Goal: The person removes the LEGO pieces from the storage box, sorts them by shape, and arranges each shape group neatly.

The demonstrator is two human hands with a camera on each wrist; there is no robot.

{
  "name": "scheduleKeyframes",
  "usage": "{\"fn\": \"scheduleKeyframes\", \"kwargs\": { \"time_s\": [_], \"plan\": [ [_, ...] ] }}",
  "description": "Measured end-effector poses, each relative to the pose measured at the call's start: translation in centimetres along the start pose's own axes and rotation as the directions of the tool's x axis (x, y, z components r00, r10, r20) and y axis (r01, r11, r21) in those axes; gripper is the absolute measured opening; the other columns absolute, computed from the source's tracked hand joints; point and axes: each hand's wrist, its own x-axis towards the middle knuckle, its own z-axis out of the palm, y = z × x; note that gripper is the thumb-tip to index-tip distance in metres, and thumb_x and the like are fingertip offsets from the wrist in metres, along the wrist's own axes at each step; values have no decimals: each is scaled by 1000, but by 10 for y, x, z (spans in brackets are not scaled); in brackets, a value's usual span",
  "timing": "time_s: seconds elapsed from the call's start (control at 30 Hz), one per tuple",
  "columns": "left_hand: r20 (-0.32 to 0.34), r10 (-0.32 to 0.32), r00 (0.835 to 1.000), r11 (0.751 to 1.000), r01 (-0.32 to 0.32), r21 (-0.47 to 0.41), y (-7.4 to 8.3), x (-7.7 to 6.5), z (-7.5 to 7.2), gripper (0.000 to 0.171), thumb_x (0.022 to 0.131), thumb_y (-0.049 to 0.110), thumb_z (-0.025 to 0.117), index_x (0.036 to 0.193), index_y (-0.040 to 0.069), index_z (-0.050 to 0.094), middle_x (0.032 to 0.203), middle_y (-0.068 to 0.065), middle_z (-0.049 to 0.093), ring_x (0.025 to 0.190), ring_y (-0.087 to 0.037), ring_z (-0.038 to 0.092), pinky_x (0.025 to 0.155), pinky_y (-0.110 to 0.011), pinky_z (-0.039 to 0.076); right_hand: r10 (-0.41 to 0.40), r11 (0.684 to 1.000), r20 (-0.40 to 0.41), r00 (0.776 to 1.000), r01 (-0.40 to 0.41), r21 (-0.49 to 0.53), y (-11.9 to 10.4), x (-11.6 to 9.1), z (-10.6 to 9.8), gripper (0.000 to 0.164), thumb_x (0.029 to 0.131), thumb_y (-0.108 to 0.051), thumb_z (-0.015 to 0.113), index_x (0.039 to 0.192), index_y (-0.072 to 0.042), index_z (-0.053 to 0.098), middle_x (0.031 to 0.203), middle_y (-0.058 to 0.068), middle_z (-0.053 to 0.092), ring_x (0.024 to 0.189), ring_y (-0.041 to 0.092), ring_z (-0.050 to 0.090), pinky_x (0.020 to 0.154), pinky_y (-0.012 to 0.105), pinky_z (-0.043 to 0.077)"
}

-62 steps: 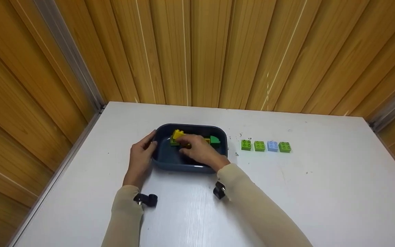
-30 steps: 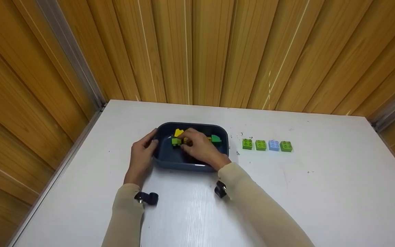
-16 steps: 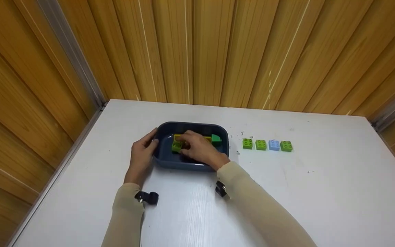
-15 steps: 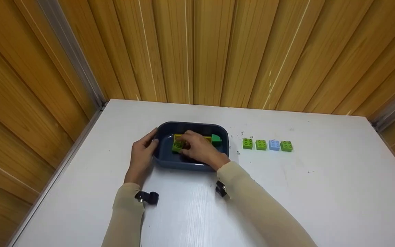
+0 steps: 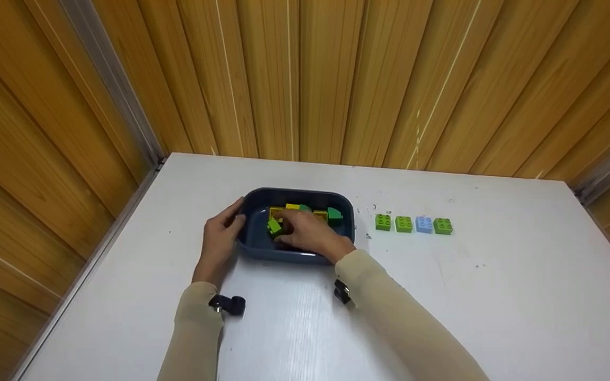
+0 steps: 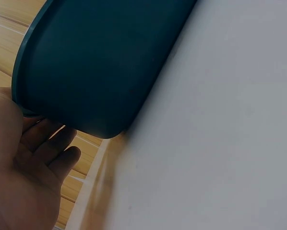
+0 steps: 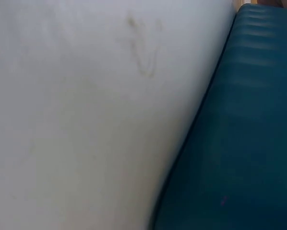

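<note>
A dark blue tray sits on the white table, with several building bricks in it. At its left end my left hand grips the rim, thumb over the edge and fingers outside; the left wrist view shows those fingers against the tray's end wall. My right hand reaches in over the front right and pinches a small green brick, tilted, between thumb and finger. Behind that hand lie yellow bricks and a rounded green brick, partly covered. Only the tray's side fills the right wrist view.
Right of the tray a row of two-by-two bricks stands on the table: green, green, light blue and green. Wood-patterned walls rise behind the table and along its sides.
The right hand has turned the green brick and brought it slightly towards the front of the tray. More yellow and green bricks show behind the fingers. The left hand stays put.
</note>
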Motion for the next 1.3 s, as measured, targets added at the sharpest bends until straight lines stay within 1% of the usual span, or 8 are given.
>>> {"fn": "scheduleKeyframes", "kwargs": {
  "time_s": [0.13, 0.3, 0.47, 0.67, 0.77, 0.87, 1.07, 1.3],
  "plan": [
    [2, 12, 1000, 1000, -12, 4, -1, 0, 0, 43, 107, 9, 61, 150, 6, 61, 151, -12, 59, 145, -27, 50, 121, -39, 39, 1, 1000, 4, 1000, -1, -1, 0, 0, 0, 54, 101, -22, 77, 151, -11, 59, 121, 5, 72, 106, 16, 66, 105, 36, 55],
    [7, 24, 1000, 1000, -24, 12, -2, 0, -1, 43, 107, 9, 60, 151, 6, 60, 153, -12, 57, 146, -28, 49, 121, -40, 39, -10, 1000, -29, 1000, 10, -3, 1, -1, 1, 44, 100, -23, 77, 141, -9, 67, 120, 4, 68, 104, 17, 62, 100, 34, 56],
    [8, 13, 1000, 1000, -13, 17, -1, -1, -1, 43, 108, 10, 61, 151, 8, 60, 153, -11, 57, 147, -28, 48, 122, -40, 38, -13, 1000, -82, 997, 14, 7, 3, -3, 0, 44, 98, -28, 81, 134, -7, 69, 118, 2, 61, 105, 17, 61, 99, 33, 56],
    [6, -1, 1000, 1000, 1, -4, -4, 0, 0, 43, 108, 8, 61, 151, 8, 60, 153, -10, 57, 147, -27, 48, 122, -40, 37, -3, 991, -144, 990, 22, 131, 3, -9, -6, 37, 95, -27, 83, 126, -10, 71, 117, -1, 62, 107, 15, 64, 96, 32, 57],
    [9, -13, 1000, 1000, 13, -17, -4, 2, 0, 44, 108, 9, 61, 151, 8, 60, 154, -11, 56, 148, -27, 47, 123, -41, 36, -15, 978, -174, 985, 51, 201, 1, -15, -12, 36, 95, -24, 82, 127, -10, 69, 118, -2, 65, 108, 16, 64, 96, 34, 57],
    [16, -16, 1000, 1000, 17, -14, -3, 2, -1, 44, 108, 9, 59, 152, 8, 59, 155, -11, 55, 149, -27, 46, 123, -42, 36, -51, 966, -206, 977, 100, 237, -1, -22, -17, 39, 96, -21, 81, 131, -8, 69, 119, -1, 66, 109, 20, 64, 96, 37, 57],
    [21, -18, 1000, 1000, 18, 6, -2, 0, -2, 44, 109, 9, 58, 153, 9, 58, 155, -10, 55, 148, -26, 46, 122, -42, 38, -127, 952, -294, 947, 200, 234, -1, -37, -23, 38, 96, -17, 82, 130, -5, 71, 119, 5, 66, 109, 27, 66, 97, 46, 59],
    [0, -11, 1000, 1000, 11, 27, 1, -1, 1, 44, 108, 9, 59, 152, 8, 59, 153, -12, 57, 146, -27, 49, 121, -40, 39, -72, 937, -345, 936, 183, 298, 2, -59, -31, 39, 97, -19, 81, 132, -4, 69, 124, 4, 68, 113, 21, 66, 101, 51, 57]
  ]
}}
